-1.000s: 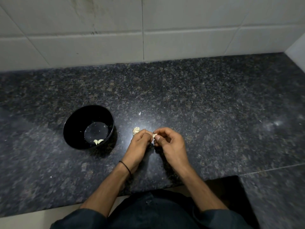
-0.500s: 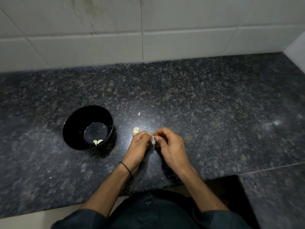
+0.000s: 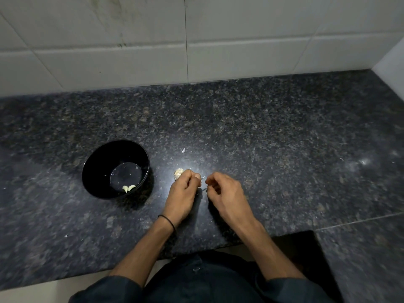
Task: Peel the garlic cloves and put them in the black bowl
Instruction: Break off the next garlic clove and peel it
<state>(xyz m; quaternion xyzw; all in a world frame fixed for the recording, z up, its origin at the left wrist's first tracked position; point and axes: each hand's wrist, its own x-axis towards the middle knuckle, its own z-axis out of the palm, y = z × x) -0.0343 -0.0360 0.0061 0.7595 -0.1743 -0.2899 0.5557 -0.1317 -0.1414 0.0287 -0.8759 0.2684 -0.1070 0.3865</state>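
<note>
Garlic on counter, touching left hand fingers.

Home kitchen: dark granite counter, white tiled wall, black bowl.

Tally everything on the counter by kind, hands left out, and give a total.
Black bowl: 1
Peeled cloves in the bowl: 2
Garlic clump beside the left hand: 1
Loose skin scrap: 1
Total: 5
</note>
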